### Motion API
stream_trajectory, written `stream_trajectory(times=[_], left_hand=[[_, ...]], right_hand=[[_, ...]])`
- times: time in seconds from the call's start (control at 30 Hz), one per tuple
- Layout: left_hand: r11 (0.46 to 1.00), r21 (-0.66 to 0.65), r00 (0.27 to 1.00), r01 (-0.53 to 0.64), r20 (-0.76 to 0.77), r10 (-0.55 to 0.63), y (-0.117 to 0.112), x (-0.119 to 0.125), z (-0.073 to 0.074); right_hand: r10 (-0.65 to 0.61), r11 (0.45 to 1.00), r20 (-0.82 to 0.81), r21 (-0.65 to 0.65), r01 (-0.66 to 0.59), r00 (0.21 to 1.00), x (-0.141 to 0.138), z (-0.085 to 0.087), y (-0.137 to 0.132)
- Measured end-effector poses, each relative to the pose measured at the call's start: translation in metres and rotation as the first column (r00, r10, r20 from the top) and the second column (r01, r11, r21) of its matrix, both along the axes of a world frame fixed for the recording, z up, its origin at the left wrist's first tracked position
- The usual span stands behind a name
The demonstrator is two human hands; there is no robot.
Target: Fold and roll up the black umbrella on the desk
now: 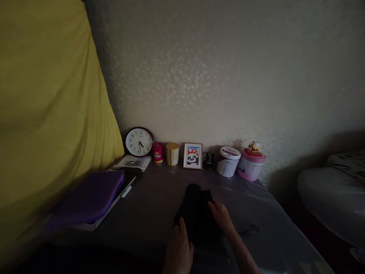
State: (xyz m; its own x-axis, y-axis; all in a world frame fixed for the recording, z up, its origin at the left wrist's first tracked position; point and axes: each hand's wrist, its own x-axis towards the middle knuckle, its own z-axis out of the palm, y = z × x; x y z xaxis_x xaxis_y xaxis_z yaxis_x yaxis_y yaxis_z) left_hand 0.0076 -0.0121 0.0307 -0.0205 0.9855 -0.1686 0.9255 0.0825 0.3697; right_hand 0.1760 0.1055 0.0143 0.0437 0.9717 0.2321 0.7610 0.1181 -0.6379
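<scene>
The black folded cloth (196,208) lies on the dark, glossy worktop (154,213), near its middle and in front of the person; both hands rest on it. The left hand (178,252) presses on the cloth's near left edge with its fingers stretched and apart, gripping nothing; the right hand (221,216) lies flat along the cloth's right side, fingers extended onto the fabric and not closed round it, as far as the dim light shows.

By the flat palms, the step in hand looks like smoothing or squaring the cloth; a further fold would call for one hand to pin it while the other pinches and lifts an edge.

Beyond the cloth, along the wall, stand a small framed panda picture (192,155), a yellow cylindrical tin (172,153), a red tin (157,152) and a round white-faced clock (139,142); beyond and right of the cloth, a white tub with a purple lid (228,161) and a pink tub (251,167). Left of the cloth lies a flat purple case (88,198).
</scene>
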Motion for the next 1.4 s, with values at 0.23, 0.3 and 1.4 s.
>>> stream_trajectory(times=[0.23, 0.3, 1.4], left_hand=[[0.999, -0.05, 1.0, -0.012, 0.019, 0.013, 0.003, 0.001, -0.004], [0.998, -0.056, 1.0, -0.019, 0.019, 0.02, 0.003, 0.001, -0.007], [0.963, 0.267, 1.0, 0.02, -0.009, -0.018, 0.002, -0.023, -0.031]], right_hand=[[0.044, 0.999, -0.078, 0.021, -0.043, 0.996, -0.038, 0.026, 0.009], [0.043, 0.999, -0.072, -0.017, -0.045, 0.996, -0.05, 0.028, 0.012], [0.413, 0.908, 0.142, -0.137, -0.396, 0.899, -0.092, 0.033, -0.005]])
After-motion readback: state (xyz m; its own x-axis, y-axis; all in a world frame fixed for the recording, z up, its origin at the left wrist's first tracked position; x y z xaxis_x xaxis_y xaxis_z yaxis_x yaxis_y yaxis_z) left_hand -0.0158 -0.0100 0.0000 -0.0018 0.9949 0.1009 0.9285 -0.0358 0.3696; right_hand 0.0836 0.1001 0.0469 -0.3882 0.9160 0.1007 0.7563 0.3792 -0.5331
